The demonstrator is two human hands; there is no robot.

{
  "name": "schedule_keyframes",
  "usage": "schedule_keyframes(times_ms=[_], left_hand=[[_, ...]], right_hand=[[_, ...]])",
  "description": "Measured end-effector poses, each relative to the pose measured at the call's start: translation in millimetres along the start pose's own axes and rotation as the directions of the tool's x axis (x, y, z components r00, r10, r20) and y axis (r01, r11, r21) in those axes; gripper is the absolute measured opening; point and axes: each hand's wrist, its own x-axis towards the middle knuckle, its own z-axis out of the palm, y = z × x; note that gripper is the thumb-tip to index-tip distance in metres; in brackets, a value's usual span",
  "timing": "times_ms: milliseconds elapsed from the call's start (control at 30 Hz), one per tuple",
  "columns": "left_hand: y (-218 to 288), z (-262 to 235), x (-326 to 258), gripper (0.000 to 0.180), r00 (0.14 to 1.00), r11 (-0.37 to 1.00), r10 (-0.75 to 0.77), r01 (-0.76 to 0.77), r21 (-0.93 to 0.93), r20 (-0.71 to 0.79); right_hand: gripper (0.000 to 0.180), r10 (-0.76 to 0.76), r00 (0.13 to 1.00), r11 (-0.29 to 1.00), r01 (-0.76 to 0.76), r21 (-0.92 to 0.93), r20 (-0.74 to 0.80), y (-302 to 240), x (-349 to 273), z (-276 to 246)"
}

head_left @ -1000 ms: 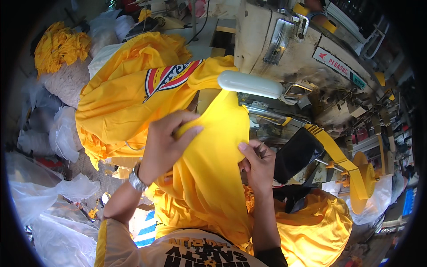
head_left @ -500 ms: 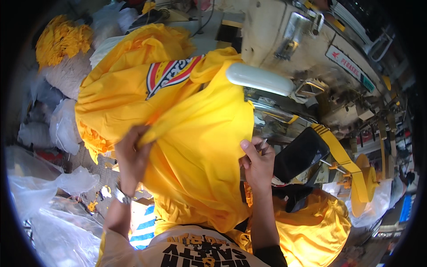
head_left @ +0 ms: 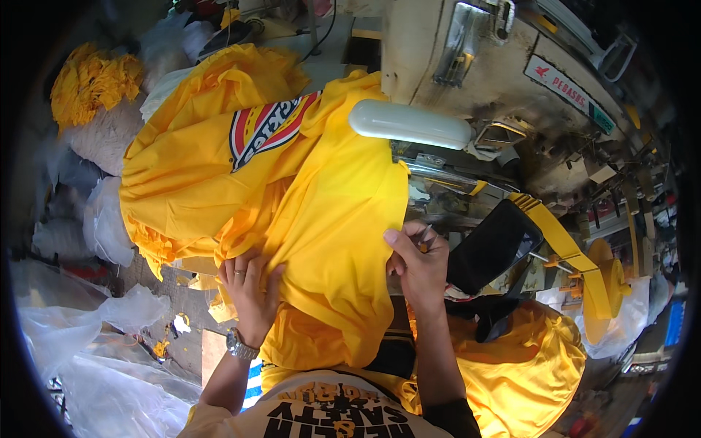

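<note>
The yellow cloth lies between the hands and runs up to the white lamp by the machine. The left hand rests on it, fingers spread. The right hand has its fingers curled, pinching the right edge and holding a small metal tool. This looks like smoothing; the next move calls for a straight edge.

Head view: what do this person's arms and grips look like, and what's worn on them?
The left forearm and right forearm are bare, without visible cables. The ungloved left grip has a finger ring, with a silver-coloured metal watch at its wrist. The ungloved right grip has no wristwatch. The right sleeve is black; the left sleeve is pale with some yellow.
</note>
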Motion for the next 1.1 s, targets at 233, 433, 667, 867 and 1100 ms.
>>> schedule_keyframes(times_ms=[233, 433, 667, 867, 1100], left_hand=[[6.4, -60.2, 105.0, 0.024, 0.890, 0.904, 0.296, -0.379, -0.201, -0.347], [-4.8, -30.5, 136.0, 0.027, 0.919, 0.969, 0.225, -0.245, -0.022, -0.324], [-14.9, -4.0, 8.1, 0.023, 0.995, 0.988, -0.090, 0.086, -0.126, -0.033], [-28.5, -60.7, 133.0, 0.020, 0.820, 0.979, 0.192, -0.201, 0.043, -0.539], [-63.8, -68.3, 299.4, 0.023, 0.756, 0.922, 0.374, -0.366, 0.127, -0.538]], right_hand=[[0.014, -0.012, 1.000, 0.998, 0.012, 0.059, 0.011, -8.7, 2.8, 1.7], [0.011, 0.020, 0.999, 0.996, -0.022, -0.082, -0.024, -5.7, 1.4, -5.1], [0.010, -0.040, 0.999, 0.986, 0.035, -0.161, -0.024, -4.7, -7.3, -7.8], [0.012, -0.030, 0.995, 0.997, 0.024, -0.071, -0.094, -11.1, -10.0, -2.8], [0.012, -0.088, 0.995, 0.987, 0.080, -0.137, -0.053, -12.0, -4.0, 8.2]])
